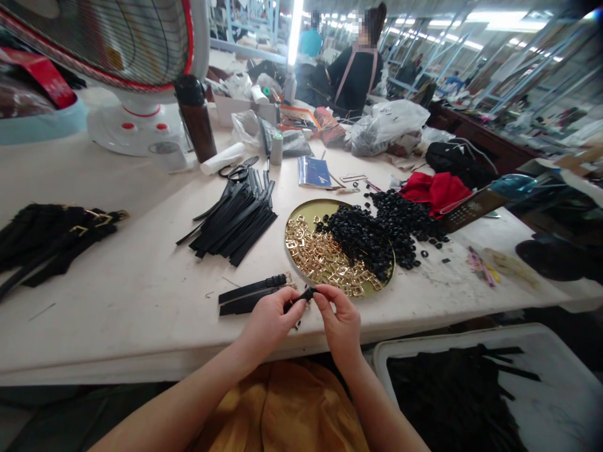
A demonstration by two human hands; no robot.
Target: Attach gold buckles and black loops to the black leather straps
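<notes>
Near the table's front edge, my left hand (271, 317) pinches a black strap (301, 297) between thumb and fingers. My right hand (338, 317) meets it from the other side, its thumb and fingertips closed on the strap's end; any small part there is hidden. Beside my left hand lie a few black straps (249, 292) with gold buckles at their ends. Just beyond my hands stands a round tray (293, 212) with gold buckles (325, 257) and small black loops (367, 235), the loops spilling over its right side onto the table.
Loose black straps (235, 216) lie behind, near scissors (239, 169). Finished-looking buckled straps (51, 242) are piled at left. A fan (134, 129) and a dark bottle (196, 119) stand at the back. A white bin (384, 351) of black strips sits below right. A person (355, 72) is beyond.
</notes>
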